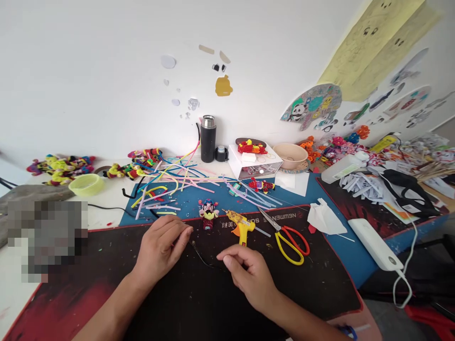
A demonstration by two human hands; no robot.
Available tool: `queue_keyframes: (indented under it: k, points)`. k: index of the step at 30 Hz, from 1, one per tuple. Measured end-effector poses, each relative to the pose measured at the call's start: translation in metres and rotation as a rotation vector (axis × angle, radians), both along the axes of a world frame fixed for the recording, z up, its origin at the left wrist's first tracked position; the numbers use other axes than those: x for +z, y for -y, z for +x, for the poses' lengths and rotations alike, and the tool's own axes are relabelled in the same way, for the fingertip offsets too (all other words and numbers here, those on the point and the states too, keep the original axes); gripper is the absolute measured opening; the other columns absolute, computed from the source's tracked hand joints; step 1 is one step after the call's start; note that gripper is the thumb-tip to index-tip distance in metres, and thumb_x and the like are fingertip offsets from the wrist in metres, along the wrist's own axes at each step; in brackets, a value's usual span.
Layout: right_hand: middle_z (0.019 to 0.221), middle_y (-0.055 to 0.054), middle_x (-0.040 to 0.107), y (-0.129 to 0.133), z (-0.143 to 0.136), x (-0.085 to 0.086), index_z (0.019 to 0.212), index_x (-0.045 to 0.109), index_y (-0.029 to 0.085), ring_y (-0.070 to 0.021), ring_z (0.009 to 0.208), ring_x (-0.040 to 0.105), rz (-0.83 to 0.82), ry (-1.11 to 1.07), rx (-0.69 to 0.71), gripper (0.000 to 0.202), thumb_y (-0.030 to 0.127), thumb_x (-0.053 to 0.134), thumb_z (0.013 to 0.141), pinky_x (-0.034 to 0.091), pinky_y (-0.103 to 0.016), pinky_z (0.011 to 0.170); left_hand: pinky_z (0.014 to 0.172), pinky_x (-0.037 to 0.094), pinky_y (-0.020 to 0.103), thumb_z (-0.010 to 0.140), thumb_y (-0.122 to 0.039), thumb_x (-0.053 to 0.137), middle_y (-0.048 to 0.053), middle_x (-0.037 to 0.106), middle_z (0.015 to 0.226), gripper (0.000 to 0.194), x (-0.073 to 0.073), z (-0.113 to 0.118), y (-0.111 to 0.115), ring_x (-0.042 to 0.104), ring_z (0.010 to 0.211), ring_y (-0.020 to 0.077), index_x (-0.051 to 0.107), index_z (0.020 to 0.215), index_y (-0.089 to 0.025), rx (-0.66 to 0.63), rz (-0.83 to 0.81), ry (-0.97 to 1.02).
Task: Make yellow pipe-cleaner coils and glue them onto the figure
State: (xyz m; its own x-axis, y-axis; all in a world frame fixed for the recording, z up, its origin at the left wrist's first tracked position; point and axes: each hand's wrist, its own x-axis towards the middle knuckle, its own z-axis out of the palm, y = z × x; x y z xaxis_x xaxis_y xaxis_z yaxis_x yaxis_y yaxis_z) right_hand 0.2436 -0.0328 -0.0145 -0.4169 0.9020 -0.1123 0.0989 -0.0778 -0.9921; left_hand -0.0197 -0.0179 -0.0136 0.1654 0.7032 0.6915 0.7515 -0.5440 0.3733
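Observation:
My left hand (161, 246) hovers over the dark mat (170, 308), thumb and fingers pinched together. To its right is my right hand (250, 277), its thumb and index finger also pressed together. Whatever either pinch holds is too small or hidden. A thin black cord (202, 258) runs between the hands; I cannot tell whether they touch it. Just beyond them lies a small fuzzy figure (208, 213) with a blue hat and dark red body. A yellow glue gun (243, 227) rests beside the figure, and scissors (293, 241) with red and yellow handles lie farther right.
Loose pipe cleaners (181, 177) are scattered behind the mat. A black flask (208, 142), a white box (249, 161) and a beige bowl (290, 155) stand by the wall. Finished figures (64, 168) and a yellow bowl (86, 184) sit left; a white power strip (375, 244) lies right.

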Motion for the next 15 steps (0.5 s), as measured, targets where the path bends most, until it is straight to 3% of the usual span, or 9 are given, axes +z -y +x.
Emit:
queue_keyframes:
  k: [6, 11, 15]
  points:
    - [0.050, 0.010, 0.037, -0.026, -0.002, 0.016, 0.105, 0.080, 0.017, -0.0090, 0.043, 0.030, -0.016, -0.093, -0.049, 0.061, 0.077, 0.070, 0.100, 0.026, -0.025, 0.044, 0.078, 0.060, 0.034, 0.108, -0.016, 0.065, 0.002, 0.081, 0.078, 0.022, 0.001, 0.002, 0.002, 0.075, 0.076, 0.0217, 0.076, 0.091, -0.024, -0.004, 0.010, 0.028]
    - [0.050, 0.011, 0.038, -0.035, -0.005, 0.015, 0.105, 0.078, 0.017, -0.0080, 0.041, 0.029, -0.047, -0.115, -0.054, 0.059, 0.075, 0.073, 0.100, 0.024, -0.024, 0.043, 0.077, 0.059, 0.034, 0.107, -0.012, 0.067, 0.002, 0.080, 0.079, 0.020, -0.004, -0.004, 0.003, 0.074, 0.078, 0.0216, 0.074, 0.093, -0.024, 0.000, -0.009, 0.041]
    - [0.052, 0.010, 0.039, -0.039, -0.008, 0.013, 0.105, 0.079, 0.017, -0.0084, 0.043, 0.033, -0.050, -0.090, -0.015, 0.058, 0.074, 0.073, 0.100, 0.025, -0.024, 0.043, 0.080, 0.060, 0.036, 0.108, -0.016, 0.066, 0.002, 0.080, 0.082, 0.019, -0.012, -0.020, 0.005, 0.075, 0.083, 0.0231, 0.075, 0.093, -0.025, 0.059, -0.111, 0.079]
